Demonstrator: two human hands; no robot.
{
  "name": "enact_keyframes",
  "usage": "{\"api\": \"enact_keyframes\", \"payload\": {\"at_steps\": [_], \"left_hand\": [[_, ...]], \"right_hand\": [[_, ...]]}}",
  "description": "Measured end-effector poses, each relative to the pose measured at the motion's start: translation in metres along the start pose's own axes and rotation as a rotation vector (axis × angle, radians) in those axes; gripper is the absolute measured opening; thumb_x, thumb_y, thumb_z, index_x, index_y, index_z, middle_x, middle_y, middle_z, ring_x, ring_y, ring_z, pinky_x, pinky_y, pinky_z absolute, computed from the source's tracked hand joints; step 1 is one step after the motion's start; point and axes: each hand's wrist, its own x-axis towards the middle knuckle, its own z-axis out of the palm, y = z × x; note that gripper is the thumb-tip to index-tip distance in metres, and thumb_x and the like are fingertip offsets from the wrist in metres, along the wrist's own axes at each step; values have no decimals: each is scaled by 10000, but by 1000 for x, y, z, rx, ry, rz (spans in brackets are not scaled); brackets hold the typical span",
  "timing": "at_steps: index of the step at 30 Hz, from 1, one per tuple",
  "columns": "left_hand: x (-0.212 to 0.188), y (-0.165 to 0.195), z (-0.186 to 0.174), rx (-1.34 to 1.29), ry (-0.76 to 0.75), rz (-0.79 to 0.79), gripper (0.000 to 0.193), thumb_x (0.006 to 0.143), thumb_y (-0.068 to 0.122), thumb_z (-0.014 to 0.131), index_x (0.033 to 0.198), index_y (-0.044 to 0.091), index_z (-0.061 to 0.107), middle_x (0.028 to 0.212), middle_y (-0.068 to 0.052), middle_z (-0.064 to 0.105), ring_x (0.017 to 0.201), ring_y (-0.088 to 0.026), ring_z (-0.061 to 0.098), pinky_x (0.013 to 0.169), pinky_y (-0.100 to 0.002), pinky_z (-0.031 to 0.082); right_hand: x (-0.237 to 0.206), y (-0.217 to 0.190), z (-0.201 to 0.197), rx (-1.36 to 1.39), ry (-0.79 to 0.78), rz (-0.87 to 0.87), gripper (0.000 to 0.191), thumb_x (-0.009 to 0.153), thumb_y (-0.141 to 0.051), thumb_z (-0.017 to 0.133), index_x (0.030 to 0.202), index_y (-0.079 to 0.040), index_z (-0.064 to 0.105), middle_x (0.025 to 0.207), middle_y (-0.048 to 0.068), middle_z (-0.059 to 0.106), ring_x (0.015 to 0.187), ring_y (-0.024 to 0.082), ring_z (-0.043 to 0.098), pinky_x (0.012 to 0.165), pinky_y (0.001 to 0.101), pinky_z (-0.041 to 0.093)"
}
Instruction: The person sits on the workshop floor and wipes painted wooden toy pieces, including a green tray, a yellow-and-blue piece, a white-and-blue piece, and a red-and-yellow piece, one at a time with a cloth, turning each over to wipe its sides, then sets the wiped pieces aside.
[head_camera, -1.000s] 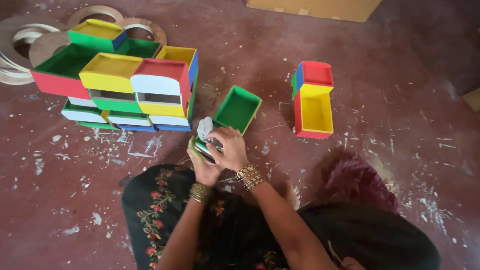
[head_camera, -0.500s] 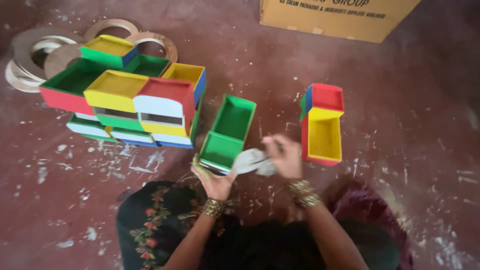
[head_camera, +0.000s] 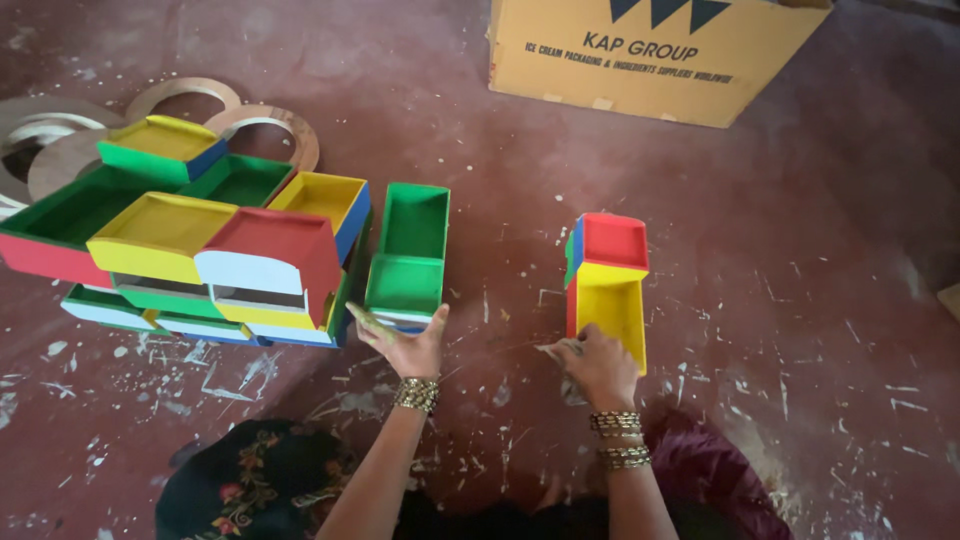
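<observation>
The left hand (head_camera: 408, 345) gripped the near end of the green tray (head_camera: 410, 250), its long axis running away; the right hand (head_camera: 597, 365) clutched a crumpled cloth (head_camera: 556, 350) beside the yellow tray (head_camera: 611, 310)

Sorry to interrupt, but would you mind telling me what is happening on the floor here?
A person sitting on the floor has the left hand at the near end of a green open box, beside a stack of coloured boxes. The right hand holds a crumpled rag by a yellow and red box.
</observation>
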Motion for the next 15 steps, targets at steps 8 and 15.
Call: {"api": "enact_keyframes", "payload": {"at_steps": [8,15], "left_hand": [[7,-27,8,76,26,46,1484,660,479,974,1613,-39,-39,1605,-372,179,1490,-510,243,1235,-589,247],[8,-47,-36,100,-294,-12,1315,757,526,847,1612,-24,13,1625,-388,95,1507,-496,179,1233,-554,233]], "right_hand": [[3,5,9,-60,-70,-15,686,804,-479,776,1366,-203,498,1052,166,727,1038,389,699,866,524,553],[-2,3,40,-42,93,-306,791,823,-263,698,1551,-280,391,993,173,738,906,421,709,805,554,553]]}}
